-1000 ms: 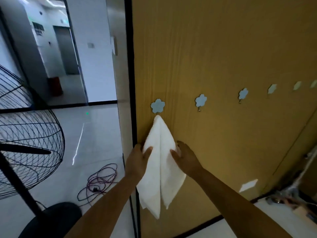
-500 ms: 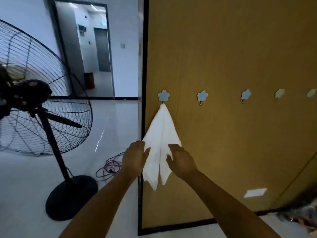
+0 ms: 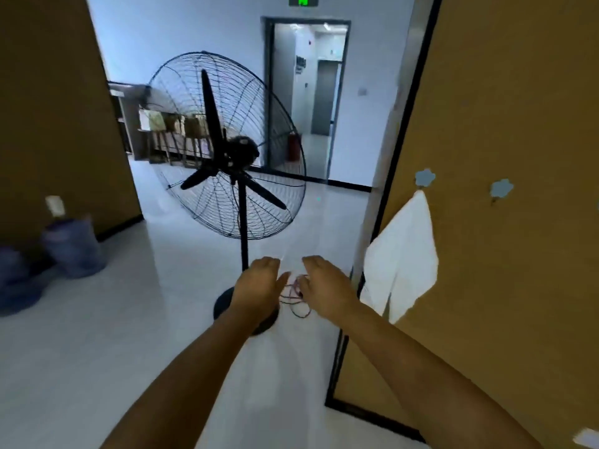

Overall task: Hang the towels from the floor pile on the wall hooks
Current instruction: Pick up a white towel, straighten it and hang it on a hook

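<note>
From my head camera, my left hand (image 3: 259, 283) and right hand (image 3: 327, 286) float side by side over the floor with fingers relaxed and holding nothing, while the white towel (image 3: 405, 254) hangs from the first flower hook (image 3: 424, 178) on the wooden wall (image 3: 502, 108) to my right. The next hook (image 3: 500, 188) beside it is bare and the floor pile is out of sight. I judge I should turn towards it, stepping wide of the standing fan (image 3: 227, 147) and the loose cable (image 3: 296, 296) by its base, and pick up one towel by a corner.
</note>
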